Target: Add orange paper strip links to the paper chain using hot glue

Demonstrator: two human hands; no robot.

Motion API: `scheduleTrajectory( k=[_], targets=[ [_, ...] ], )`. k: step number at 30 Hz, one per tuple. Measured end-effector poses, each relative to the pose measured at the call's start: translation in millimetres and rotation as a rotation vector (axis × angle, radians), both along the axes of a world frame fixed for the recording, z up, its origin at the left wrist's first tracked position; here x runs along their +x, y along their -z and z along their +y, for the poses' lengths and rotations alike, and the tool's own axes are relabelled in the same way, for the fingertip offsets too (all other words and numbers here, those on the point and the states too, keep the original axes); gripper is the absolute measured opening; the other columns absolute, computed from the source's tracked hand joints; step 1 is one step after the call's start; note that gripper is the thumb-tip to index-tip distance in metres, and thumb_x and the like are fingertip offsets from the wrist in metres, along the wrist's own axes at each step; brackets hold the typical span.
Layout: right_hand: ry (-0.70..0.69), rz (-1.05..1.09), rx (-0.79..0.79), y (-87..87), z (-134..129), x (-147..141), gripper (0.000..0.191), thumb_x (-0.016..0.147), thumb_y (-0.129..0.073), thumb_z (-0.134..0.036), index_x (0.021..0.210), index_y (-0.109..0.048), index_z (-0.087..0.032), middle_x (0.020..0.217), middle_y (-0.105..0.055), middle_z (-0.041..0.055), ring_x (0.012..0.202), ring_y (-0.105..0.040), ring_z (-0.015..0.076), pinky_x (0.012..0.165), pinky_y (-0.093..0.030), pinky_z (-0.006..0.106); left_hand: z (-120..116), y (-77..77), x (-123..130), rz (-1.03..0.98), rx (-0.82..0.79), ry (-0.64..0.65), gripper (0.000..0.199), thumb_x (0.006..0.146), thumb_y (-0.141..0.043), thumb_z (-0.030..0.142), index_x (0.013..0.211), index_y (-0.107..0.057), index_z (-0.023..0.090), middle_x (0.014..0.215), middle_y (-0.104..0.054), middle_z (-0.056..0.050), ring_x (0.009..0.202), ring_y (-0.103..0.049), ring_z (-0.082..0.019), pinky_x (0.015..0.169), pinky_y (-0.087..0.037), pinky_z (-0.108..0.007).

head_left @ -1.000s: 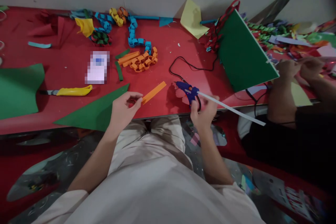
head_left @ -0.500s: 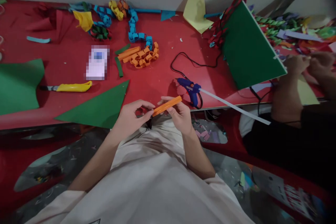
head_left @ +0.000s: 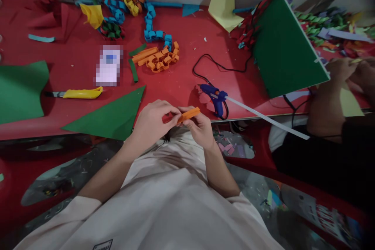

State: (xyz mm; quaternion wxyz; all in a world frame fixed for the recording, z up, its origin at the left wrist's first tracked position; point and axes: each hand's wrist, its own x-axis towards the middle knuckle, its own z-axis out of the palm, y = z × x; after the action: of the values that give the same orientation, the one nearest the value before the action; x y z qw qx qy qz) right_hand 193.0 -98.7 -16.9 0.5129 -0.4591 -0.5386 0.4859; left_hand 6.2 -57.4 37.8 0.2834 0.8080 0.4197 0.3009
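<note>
Left hand (head_left: 154, 121) and right hand (head_left: 202, 129) both grip one orange paper strip (head_left: 190, 114), held over the lap, just off the near edge of the red tabletop (head_left: 178, 86). Fingertips pinch it, with the right thumb in front; this grip appears chosen for fine control of light paper. Overlapping fingers hide its lower end; any fold there cannot be confirmed.

Blue glue gun (head_left: 216, 99) lies beyond the right hand, handle toward the person, a placement judged convenient for pickup. Its white glue stick (head_left: 266, 119) overhangs the edge, liable to be knocked. Black cord (head_left: 222, 69) loops loosely behind, probably leaving slack. Spare orange strips (head_left: 143, 55) lie beside an orange paper chain (head_left: 159, 62), likely grouped for easy reach. Yellow knife (head_left: 83, 93) rests well apart, blade pointing away from both hands.
</note>
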Motion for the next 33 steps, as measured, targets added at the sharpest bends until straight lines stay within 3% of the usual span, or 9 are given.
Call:
scheduleTrajectory(
  k=[3, 8, 11, 15, 20, 23, 27, 30, 33],
  targets=[
    [-0.008, 0.005, 0.024, 3.6, 0.0, 1.2, 0.045, 0.086, -0.074, -0.063, 0.106, -0.076, -0.022, 0.109, -0.077, 0.0089, 0.090, -0.075, 0.0225, 0.086, -0.064, 0.038, -1.0, -1.1, -0.1, 0.033, 0.020, -0.022, 0.003, 0.091, -0.071, 0.020, 0.091, -0.075, 0.020, 0.093, -0.076, -0.002, 0.088, -0.069, -0.018, 0.082, -0.051, -0.031],
    [0.015, 0.032, 0.017, 5.9, -0.4, 0.1, 0.034, 0.090, -0.074, -0.056, 0.101, -0.076, -0.023, 0.101, -0.078, 0.0062, 0.074, -0.072, 0.0173, 0.074, -0.063, 0.033, -1.1, -1.9, -0.1, 0.016, 0.047, 0.002, 0.005, 0.091, -0.072, 0.016, 0.089, -0.074, 0.019, 0.089, -0.075, -0.001, 0.085, -0.067, -0.016, 0.081, -0.049, -0.030],
    [0.091, 0.057, -0.022, 3.8, -0.4, -2.8, 0.034, 0.088, -0.076, -0.055, 0.098, -0.074, -0.023, 0.089, -0.077, 0.0042, 0.067, -0.069, 0.0162, 0.068, -0.062, 0.031, -2.7, 0.0, -2.4, 0.001, 0.039, 0.052, 0.010, 0.098, -0.067, 0.026, 0.096, -0.075, 0.019, 0.094, -0.074, -0.002, 0.090, -0.067, -0.017, 0.085, -0.049, -0.031],
    [0.203, 0.064, 0.037, 2.3, 0.8, -8.6, 0.026, 0.088, -0.078, -0.048, 0.091, -0.073, -0.024, 0.089, -0.075, 0.0035, 0.076, -0.069, 0.0164, 0.071, -0.060, 0.031, -8.9, 9.6, -5.4, 0.077, 0.010, 0.036, 0.035, 0.090, -0.078, 0.043, 0.114, -0.070, 0.019, 0.112, -0.074, -0.006, 0.107, -0.067, -0.024, 0.095, -0.048, -0.037],
    [0.241, 0.001, 0.169, 4.6, 2.8, -13.8, 0.016, 0.092, -0.075, -0.039, 0.089, -0.075, -0.024, 0.094, -0.071, 0.0042, 0.091, -0.069, 0.0189, 0.084, -0.058, 0.036, -12.2, 23.7, -8.5, 0.058, 0.078, -0.057, 0.011, 0.098, -0.069, 0.026, 0.107, -0.072, 0.021, 0.102, -0.078, -0.002, 0.093, -0.072, -0.019, 0.085, -0.048, -0.033],
    [0.259, -0.147, 0.238, 4.7, 6.3, -9.8, 0.008, 0.093, -0.074, -0.032, 0.092, -0.075, -0.024, 0.094, -0.071, 0.0041, 0.091, -0.068, 0.0185, 0.085, -0.057, 0.036, -5.2, 30.4, -16.0, 0.076, 0.289, -0.051, 0.009, 0.101, -0.065, 0.025, 0.102, -0.074, 0.022, 0.100, -0.080, -0.001, 0.092, -0.072, -0.018, 0.083, -0.047, -0.034],
    [0.259, -0.521, 0.371, 7.6, 15.8, 1.2, 0.011, 0.099, -0.066, -0.025, 0.099, -0.077, -0.025, 0.101, -0.071, 0.0067, 0.097, -0.068, 0.0191, 0.089, -0.057, 0.037, 7.1, 40.1, -26.2, 0.327, 0.552, 0.003, 0.021, 0.103, -0.058, 0.017, 0.117, -0.073, 0.023, 0.114, -0.079, -0.004, 0.101, -0.069, -0.022, 0.081, -0.044, -0.039],
    [0.244, -0.813, 0.421, 13.8, 19.2, 7.2, 0.016, 0.101, -0.061, -0.023, 0.100, -0.077, -0.024, 0.109, -0.073, 0.0088, 0.108, -0.068, 0.0227, 0.097, -0.053, 0.043, 8.7, 46.0, -29.3, 0.477, 0.562, 0.082, 0.025, 0.104, -0.057, 0.021, 0.123, -0.072, 0.022, 0.123, -0.076, -0.007, 0.107, -0.066, -0.025, 0.082, -0.044, -0.041],
    [0.227, -0.979, 0.407, 16.4, 13.1, 7.1, 0.017, 0.101, -0.059, -0.022, 0.104, -0.075, -0.024, 0.120, -0.074, 0.0090, 0.125, -0.064, 0.0255, 0.107, -0.047, 0.047, 1.8, 48.9, -31.0, 0.538, 0.494, 0.134, 0.037, 0.104, -0.057, 0.043, 0.131, -0.070, 0.020, 0.130, -0.072, -0.011, 0.111, -0.064, -0.028, 0.083, -0.045, -0.044]
  ],
)
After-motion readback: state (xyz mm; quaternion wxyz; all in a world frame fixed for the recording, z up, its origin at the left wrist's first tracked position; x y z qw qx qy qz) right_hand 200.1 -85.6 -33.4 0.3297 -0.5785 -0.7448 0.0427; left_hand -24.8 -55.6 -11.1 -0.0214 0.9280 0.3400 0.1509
